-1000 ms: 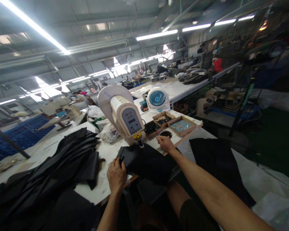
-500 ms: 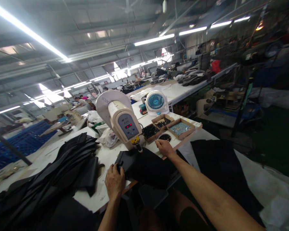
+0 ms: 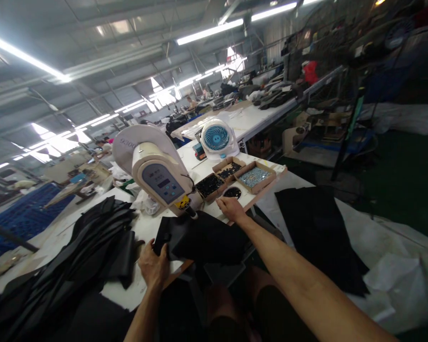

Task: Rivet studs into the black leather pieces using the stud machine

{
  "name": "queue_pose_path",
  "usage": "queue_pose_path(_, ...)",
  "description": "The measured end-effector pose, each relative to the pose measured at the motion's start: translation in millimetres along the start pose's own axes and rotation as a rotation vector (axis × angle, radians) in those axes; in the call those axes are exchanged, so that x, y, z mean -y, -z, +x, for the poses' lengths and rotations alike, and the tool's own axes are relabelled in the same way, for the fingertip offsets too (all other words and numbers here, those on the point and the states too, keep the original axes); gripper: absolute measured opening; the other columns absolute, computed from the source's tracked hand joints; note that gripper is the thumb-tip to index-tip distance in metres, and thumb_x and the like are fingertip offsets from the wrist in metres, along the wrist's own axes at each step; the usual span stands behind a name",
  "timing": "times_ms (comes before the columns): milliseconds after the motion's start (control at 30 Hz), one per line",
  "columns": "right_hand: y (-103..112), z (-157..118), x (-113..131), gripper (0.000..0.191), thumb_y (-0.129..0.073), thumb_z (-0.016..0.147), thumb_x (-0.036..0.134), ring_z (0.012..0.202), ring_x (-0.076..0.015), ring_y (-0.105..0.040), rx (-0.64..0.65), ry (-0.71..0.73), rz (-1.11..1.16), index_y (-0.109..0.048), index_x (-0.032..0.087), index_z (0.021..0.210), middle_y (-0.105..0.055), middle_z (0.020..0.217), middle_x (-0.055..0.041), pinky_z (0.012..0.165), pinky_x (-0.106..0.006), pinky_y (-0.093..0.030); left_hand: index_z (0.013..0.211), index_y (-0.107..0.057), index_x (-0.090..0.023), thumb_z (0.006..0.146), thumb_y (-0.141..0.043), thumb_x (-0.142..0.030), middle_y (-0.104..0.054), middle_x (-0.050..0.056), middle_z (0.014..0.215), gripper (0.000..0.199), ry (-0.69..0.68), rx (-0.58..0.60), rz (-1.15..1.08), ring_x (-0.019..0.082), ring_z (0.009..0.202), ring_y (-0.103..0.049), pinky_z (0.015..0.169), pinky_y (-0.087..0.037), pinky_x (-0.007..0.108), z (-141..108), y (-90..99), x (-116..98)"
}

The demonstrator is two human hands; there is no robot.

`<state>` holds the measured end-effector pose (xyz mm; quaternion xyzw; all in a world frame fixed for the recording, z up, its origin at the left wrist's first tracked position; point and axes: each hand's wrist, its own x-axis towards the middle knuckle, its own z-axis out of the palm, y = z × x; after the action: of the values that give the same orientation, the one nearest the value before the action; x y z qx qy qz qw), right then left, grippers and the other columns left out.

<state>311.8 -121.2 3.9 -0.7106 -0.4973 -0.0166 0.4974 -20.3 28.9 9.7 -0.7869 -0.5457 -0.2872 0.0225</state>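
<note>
My left hand point(image 3: 153, 263) grips the left edge of a black fabric piece point(image 3: 207, 237), its thumb on top. That piece lies on the white table under the nose of a cream-coloured press machine point(image 3: 164, 183) with a small control panel. My right hand point(image 3: 231, 209) is closed in a pinch just in front of a round dish point(image 3: 232, 192) of small dark parts. Whatever its fingertips hold is too small to make out. Behind the dish stand cardboard trays, one with black parts point(image 3: 209, 184) and one with silvery parts point(image 3: 255, 176).
A heap of black fabric pieces point(image 3: 89, 247) covers the table on the left. More black fabric point(image 3: 317, 232) lies on white sheeting at the right. A white fan with blue blades point(image 3: 216, 137) stands behind the trays. Blue crates point(image 3: 28, 209) are at far left.
The camera view has shifted, so the scene sits further left and slightly higher. Red digits on the machine's panel no longer show. Both hands stay near the same things.
</note>
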Motion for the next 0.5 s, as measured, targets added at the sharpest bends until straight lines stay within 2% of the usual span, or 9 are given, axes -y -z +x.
queue_pose_path(133,1.9,0.3,0.8,0.043,-0.047,0.107,0.038,0.069,-0.0159,-0.059,0.057,-0.013,-0.035,-0.063,0.021,0.072,-0.067,0.072,-0.0019,0.067,-0.030,-0.028,0.125,-0.066,-0.019,0.095,-0.051,-0.051,-0.067,0.011,0.103,0.047,0.055,0.087,-0.045,0.030,0.099,-0.064,0.090,-0.049,0.040,26.7,9.4,11.3)
queue_pose_path(200,2.9,0.1,1.2,0.043,-0.047,0.107,0.039,0.070,-0.0162,-0.059,0.080,-0.025,-0.044,-0.064,0.021,0.073,-0.068,0.072,-0.0022,0.066,-0.030,-0.028,0.117,-0.069,-0.018,0.096,-0.046,-0.053,-0.065,0.012,0.100,0.047,0.064,0.074,-0.038,0.029,0.097,-0.063,0.087,-0.049,0.039,43.9,14.7,14.6)
queue_pose_path(333,5.6,-0.2,2.3,0.043,-0.046,0.108,0.039,0.070,-0.0157,-0.059,0.098,-0.047,-0.016,-0.064,0.021,0.073,-0.068,0.072,-0.0018,0.065,-0.030,-0.027,0.119,-0.068,-0.016,0.095,-0.045,-0.051,-0.063,0.013,0.103,0.049,-0.017,0.046,0.007,0.032,0.104,-0.062,0.092,-0.049,0.041,76.8,21.6,15.9)
queue_pose_path(500,7.5,-1.4,4.3,0.043,-0.045,0.109,0.039,0.069,-0.0144,-0.057,0.112,-0.043,-0.002,-0.062,0.021,0.073,-0.066,0.072,-0.0002,0.065,-0.030,-0.026,0.121,-0.067,-0.017,0.092,-0.050,-0.048,-0.065,0.015,0.115,0.046,-0.036,0.100,-0.016,0.033,0.114,-0.061,0.100,-0.048,0.043,104.6,17.2,9.8)
